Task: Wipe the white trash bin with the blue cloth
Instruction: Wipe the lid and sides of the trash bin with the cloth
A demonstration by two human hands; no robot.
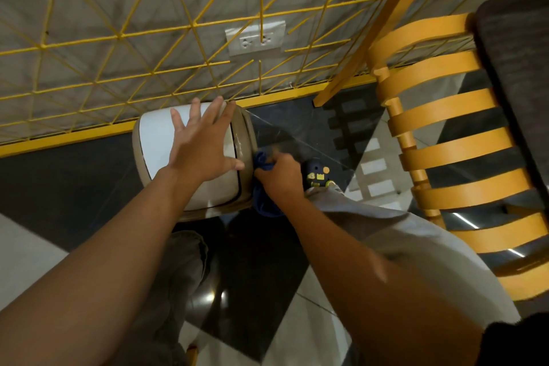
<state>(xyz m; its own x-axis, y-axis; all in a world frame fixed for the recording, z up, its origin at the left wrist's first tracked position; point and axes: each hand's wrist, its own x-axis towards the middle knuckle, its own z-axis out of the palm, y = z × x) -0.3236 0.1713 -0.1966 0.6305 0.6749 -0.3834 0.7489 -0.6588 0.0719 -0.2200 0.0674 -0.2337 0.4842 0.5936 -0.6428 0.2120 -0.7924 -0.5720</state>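
The white trash bin [157, 142] stands on the dark floor against the yellow wire fence, seen from above, with a white swing lid in a beige rim. My left hand [205, 142] lies flat on the lid with fingers spread. My right hand [280, 175] is closed around the blue cloth [264, 200], pressing it against the bin's right side. Part of the cloth hangs down below my fist; the bin's lower body is hidden under the lid.
A yellow wire fence [118, 36] covers the wall behind the bin, with a wall socket [255, 38]. An orange slatted chair [451, 140] stands at the right. My legs and a dark shoe [318, 175] are beside the bin on the glossy floor.
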